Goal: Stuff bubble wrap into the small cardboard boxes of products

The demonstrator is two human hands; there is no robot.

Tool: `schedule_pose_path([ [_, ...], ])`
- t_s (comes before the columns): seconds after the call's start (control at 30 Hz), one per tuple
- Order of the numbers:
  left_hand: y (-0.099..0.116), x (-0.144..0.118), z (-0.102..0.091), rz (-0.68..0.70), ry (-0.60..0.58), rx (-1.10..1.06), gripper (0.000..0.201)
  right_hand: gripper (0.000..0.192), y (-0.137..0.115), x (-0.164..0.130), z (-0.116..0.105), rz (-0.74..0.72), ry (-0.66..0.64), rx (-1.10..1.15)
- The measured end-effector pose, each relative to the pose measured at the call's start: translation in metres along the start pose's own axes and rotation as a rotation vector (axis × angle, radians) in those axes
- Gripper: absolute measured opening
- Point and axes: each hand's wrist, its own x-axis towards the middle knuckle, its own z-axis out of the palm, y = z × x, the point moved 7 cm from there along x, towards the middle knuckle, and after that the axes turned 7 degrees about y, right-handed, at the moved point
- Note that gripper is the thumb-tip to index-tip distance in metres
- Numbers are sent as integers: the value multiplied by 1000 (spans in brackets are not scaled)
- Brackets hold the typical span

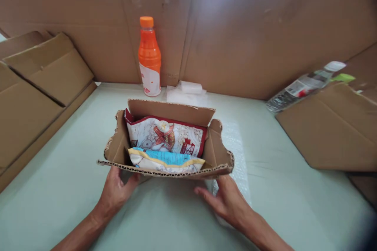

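Pale green tabletop [88, 188], walled at the back by tall sheets of brown cardboard [250, 27], carries a small open cardboard box [219, 153] with ragged, torn flap edges near its middle. Inside the box lie two snack packets: a red-and-white printed bag [166, 135] toward the back and a blue-and-yellow packet [165, 159] at the front, resting against it. The person's left hand [116, 192] is cupped at the box's near left corner, fingers tucked under the front flap and thumb beside it; the right hand [225, 200] lies with fingers loosely spread just below the near right corner, close to the flap, gripping nothing that can be seen. Behind the box an orange drink bottle [149, 57] stands upright against the backing, with folded clear plastic [185, 92] just beside it. Flattened cartons [38, 86] are stacked at left; at right, a clear bottle [303, 86] lies tilted on another carton [332, 133].
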Motion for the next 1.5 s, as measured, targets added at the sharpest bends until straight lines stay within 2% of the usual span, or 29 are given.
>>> schedule_pose_path([
  [0.1,10,19,6,13,9,-34,54,48,7,26,2,123,-13,37],
  [0.17,19,35,16,40,5,-51,53,42,13,48,4,193,-27,60],
  [0.3,33,61,37,71,-19,-100,55,47,25,80,6,269,-63,126],
  [0.37,35,62,37,92,-37,-132,62,52,27,79,-8,287,-55,160],
  [0.47,27,44,13,72,-69,-46,74,52,27,46,-54,305,15,127],
  [0.57,14,10,-25,4,-80,163,65,48,17,-14,-92,253,-45,18],
  [0.63,15,-15,-43,6,-81,252,54,56,8,-58,-95,190,-157,-51],
  [0.7,24,-37,-45,70,-100,292,45,62,2,-93,-83,138,-213,-135],
  [0.8,47,-62,-20,216,-178,289,37,45,-3,-113,-59,90,-104,-268],
  [0.9,75,-85,23,411,-329,237,37,26,-14,-105,-46,49,53,-246],
  [1.0,99,-114,59,624,-480,181,55,22,-33,-94,-41,41,22,-56],
  [1.07,107,-133,75,675,-561,154,65,19,-43,-94,-40,105,-54,75],
  [1.2,101,-156,94,540,-694,166,63,18,-49,-106,-30,295,-205,309],
  [1.27,94,-157,101,440,-722,222,60,14,-46,-111,-33,328,-110,281],
  [1.37,88,-148,108,335,-715,345,62,14,-52,-117,-59,210,258,1],
  [1.4,87,-145,110,316,-713,383,63,18,-59,-120,-65,141,338,-79],
  [1.43,86,-143,112,306,-712,415,65,20,-68,-122,-67,69,365,-126],
  [1.5,86,-140,116,313,-711,462,66,23,-83,-125,-59,-50,290,-143],
])
